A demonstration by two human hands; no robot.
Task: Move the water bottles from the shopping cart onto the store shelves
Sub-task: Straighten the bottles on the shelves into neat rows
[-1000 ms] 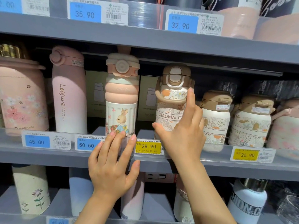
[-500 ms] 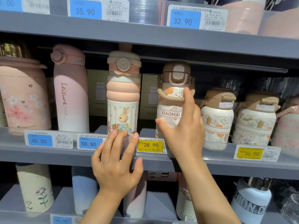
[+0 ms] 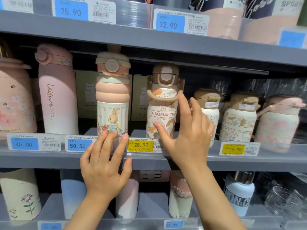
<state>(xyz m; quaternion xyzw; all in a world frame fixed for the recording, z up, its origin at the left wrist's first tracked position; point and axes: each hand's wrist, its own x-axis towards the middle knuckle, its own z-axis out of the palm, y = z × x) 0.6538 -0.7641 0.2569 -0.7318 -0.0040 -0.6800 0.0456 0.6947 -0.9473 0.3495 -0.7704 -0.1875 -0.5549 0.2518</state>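
Note:
A brown-lidded floral bottle marked XIAOMAI CUP (image 3: pixel 162 105) stands upright on the middle grey shelf (image 3: pixel 274 161). My right hand (image 3: pixel 187 133) hovers just in front of and to the right of it, fingers spread, holding nothing. To the bottle's left stands a pink bottle with a rabbit picture (image 3: pixel 113 97). My left hand (image 3: pixel 104 163) lies flat against the shelf's front edge below the rabbit bottle, fingers apart and empty. The shopping cart is out of view.
A tall pink Leisure bottle (image 3: pixel 56 93) and a floral pink flask (image 3: pixel 15 100) stand at the left. Three shorter bottles (image 3: pixel 239 118) stand to the right. More bottles fill the shelf above (image 3: pixel 149 39) and the shelf below. Price tags line each edge.
My right hand has let go of the XIAOMAI CUP bottle and drawn back to the right with fingers spread. The left hand has stayed on the shelf edge.

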